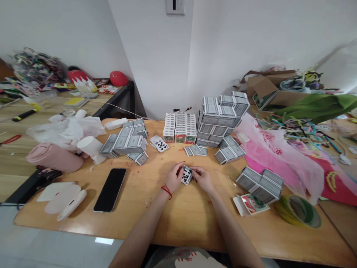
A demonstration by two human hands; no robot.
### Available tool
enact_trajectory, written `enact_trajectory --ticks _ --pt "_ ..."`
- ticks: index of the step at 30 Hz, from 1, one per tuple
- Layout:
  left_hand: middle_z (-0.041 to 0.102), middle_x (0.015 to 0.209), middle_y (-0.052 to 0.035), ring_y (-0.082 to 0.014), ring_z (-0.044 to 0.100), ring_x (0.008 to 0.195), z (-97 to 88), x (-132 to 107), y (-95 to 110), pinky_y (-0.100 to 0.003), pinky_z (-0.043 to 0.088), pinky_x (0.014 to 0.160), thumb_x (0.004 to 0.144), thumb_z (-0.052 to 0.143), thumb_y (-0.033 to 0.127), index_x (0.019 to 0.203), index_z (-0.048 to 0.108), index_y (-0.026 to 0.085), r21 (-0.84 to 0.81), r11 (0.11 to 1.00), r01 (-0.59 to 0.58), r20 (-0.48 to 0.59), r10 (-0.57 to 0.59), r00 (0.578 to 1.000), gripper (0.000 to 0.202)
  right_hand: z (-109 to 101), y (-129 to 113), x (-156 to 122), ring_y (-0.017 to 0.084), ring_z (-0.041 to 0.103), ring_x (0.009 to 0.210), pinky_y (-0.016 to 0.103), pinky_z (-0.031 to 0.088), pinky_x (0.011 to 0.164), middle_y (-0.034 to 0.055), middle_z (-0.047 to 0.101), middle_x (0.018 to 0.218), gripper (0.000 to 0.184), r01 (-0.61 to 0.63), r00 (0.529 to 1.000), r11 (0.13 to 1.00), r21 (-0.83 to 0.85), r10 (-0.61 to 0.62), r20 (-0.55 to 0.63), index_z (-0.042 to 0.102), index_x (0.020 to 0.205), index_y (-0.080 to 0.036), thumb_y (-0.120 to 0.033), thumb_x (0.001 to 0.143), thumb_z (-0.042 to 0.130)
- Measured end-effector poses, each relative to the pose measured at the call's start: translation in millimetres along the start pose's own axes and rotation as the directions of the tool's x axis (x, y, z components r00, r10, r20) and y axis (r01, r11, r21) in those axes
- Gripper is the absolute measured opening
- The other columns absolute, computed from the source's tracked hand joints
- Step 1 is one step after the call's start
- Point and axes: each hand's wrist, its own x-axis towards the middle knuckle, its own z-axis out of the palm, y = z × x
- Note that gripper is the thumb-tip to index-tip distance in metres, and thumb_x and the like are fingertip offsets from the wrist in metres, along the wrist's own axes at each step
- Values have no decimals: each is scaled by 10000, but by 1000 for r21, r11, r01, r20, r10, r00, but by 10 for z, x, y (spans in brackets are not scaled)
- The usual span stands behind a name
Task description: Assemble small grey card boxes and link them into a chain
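Observation:
My left hand [173, 177] and my right hand [203, 178] meet at the middle of the wooden table [184, 219], fingers closed round a small deck of playing cards [186, 175] with a clubs face showing. A red string circles my left wrist. Behind the hands lie a loose fan of cards [159, 143] and two flat card boxes [195, 150]. A block of upright card packs [180, 127] stands further back, beside a tall stack of grey card boxes [220, 117].
A black phone [110, 189] lies left of my hands, white plastic pieces [61, 196] beyond it. More grey boxes sit at the left [126, 141] and right [260, 184]. An opened card box [250, 204] and a green tape roll [298, 211] lie at right, with pink plastic [279, 156].

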Motion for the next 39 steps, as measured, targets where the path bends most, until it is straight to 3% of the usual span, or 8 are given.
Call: enact_trajectory --ticks 3,6,12,14,21,29,36,39 --pt "617 931 -50 -143 559 833 0 51 -17 -272 446 747 765 471 282 966 569 183 -20 998 67 63 -66 996 245 23 -7 -13 137 559 645 259 454 591 43 632 760 228 30 999 999 -12 -30 15 608 838 -170 -332 709 511" --pt "638 812 -41 -132 570 730 -4 100 -30 -248 450 668 753 475 290 841 602 158 -43 992 119 107 -114 988 202 37 -16 -3 136 552 659 251 442 597 40 621 759 221 46 999 997 -67 -45 24 590 833 -165 -333 714 508" --pt "644 781 -33 -122 570 684 -101 99 35 -227 437 620 760 445 265 838 609 158 -37 991 129 86 -125 988 210 69 -18 15 103 473 545 213 373 529 -7 549 599 202 71 994 968 -241 -49 97 545 672 -167 -343 740 475" --pt "648 783 -31 -127 573 687 -157 86 55 -227 434 618 754 447 251 840 616 169 8 993 122 130 -122 984 207 87 -14 1 97 448 518 205 349 508 -17 519 551 217 83 994 958 -273 -58 96 518 609 -170 -338 739 473" --pt "656 769 -33 -137 577 701 -261 91 83 -222 423 620 727 413 172 805 644 189 181 980 80 225 -120 967 244 86 -49 -37 87 415 492 192 320 471 -30 478 516 208 123 985 963 -240 -89 148 477 570 -172 -296 736 460" --pt "657 670 -7 -121 571 600 -210 88 -82 -202 430 550 659 405 142 748 669 193 93 978 188 276 -207 939 284 39 -90 -51 84 413 507 194 324 490 -31 461 535 192 93 971 974 -206 -43 236 468 566 -165 -274 724 465" --pt "662 806 -38 -149 592 702 -212 8 -98 -245 450 623 718 407 170 839 644 192 96 980 177 221 -194 956 267 49 -63 -20 85 405 511 198 319 493 -35 461 548 175 57 979 984 -169 -21 204 467 596 -168 -294 717 479" --pt "650 909 -39 -150 591 787 -221 -26 -100 -253 452 688 752 411 208 922 617 206 12 982 189 192 -187 963 267 52 -55 4 81 394 500 197 314 485 -42 443 545 203 25 975 990 -137 6 223 454 601 -170 -329 724 469"
